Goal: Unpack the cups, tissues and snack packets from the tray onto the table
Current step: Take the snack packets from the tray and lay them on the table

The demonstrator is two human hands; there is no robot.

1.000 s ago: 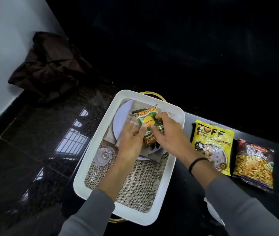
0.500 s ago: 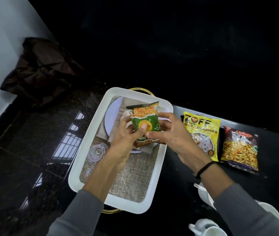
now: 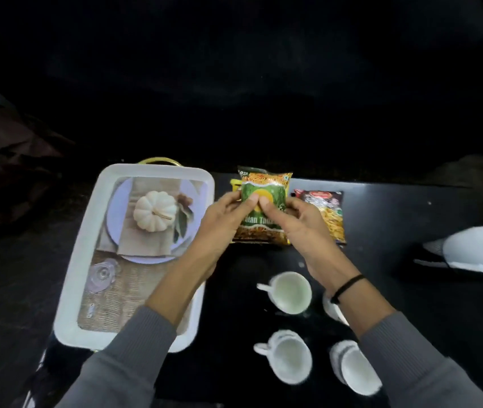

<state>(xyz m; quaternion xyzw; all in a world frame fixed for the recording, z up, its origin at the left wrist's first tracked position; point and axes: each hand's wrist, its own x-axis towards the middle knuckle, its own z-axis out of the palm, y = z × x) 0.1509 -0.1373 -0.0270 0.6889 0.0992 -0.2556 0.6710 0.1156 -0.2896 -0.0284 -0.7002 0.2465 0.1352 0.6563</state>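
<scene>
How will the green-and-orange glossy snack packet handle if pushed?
Probably light: left hand and right hand pinch the green-and-orange glossy snack packet by fingertips. Likely pliable film pouch. Its shiny skin may slide on the black table.

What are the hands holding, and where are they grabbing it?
The green snack packet is held by the left hand at its left side and the right hand at its right side, thumbs on the front.
</scene>
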